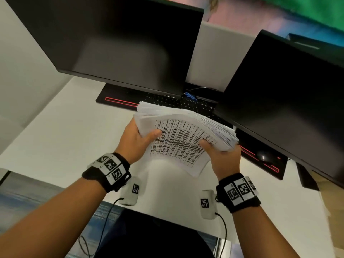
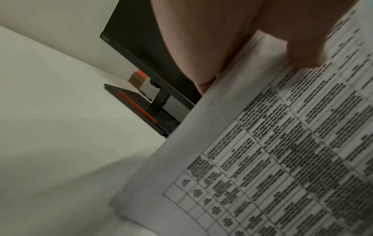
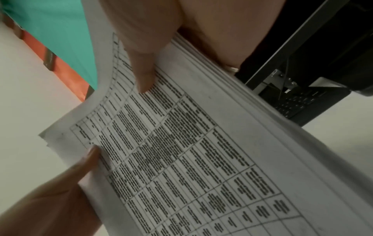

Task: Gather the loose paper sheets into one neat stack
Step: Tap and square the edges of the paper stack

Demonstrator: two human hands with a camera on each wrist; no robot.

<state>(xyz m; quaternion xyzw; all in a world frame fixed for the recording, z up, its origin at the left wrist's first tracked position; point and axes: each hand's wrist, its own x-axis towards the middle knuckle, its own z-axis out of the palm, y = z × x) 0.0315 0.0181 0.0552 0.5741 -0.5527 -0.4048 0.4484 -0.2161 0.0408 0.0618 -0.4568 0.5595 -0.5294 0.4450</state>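
Observation:
A thick stack of printed paper sheets (image 1: 178, 138) with a table of text on the top page hangs in the air over the white desk (image 1: 61, 138). My left hand (image 1: 137, 140) grips its left edge, thumb on top and fingers hidden underneath. My right hand (image 1: 221, 155) grips the right edge the same way. The stack bends and its far edges fan out unevenly. The left wrist view shows the top page (image 2: 282, 159) under my thumb (image 2: 302, 52). In the right wrist view the layered sheets (image 3: 201, 143) lie under my right thumb (image 3: 145, 63), with the left hand (image 3: 60, 191) at the opposite side.
Two dark monitors (image 1: 119, 43) (image 1: 290, 94) stand close behind the stack. Beneath them lie a black keyboard (image 1: 176, 103) and a black desk mat with red trim (image 1: 117, 101). A mouse (image 1: 264, 157) sits at the right. Two small white tagged devices (image 1: 130, 192) (image 1: 207, 203) rest at the near desk edge.

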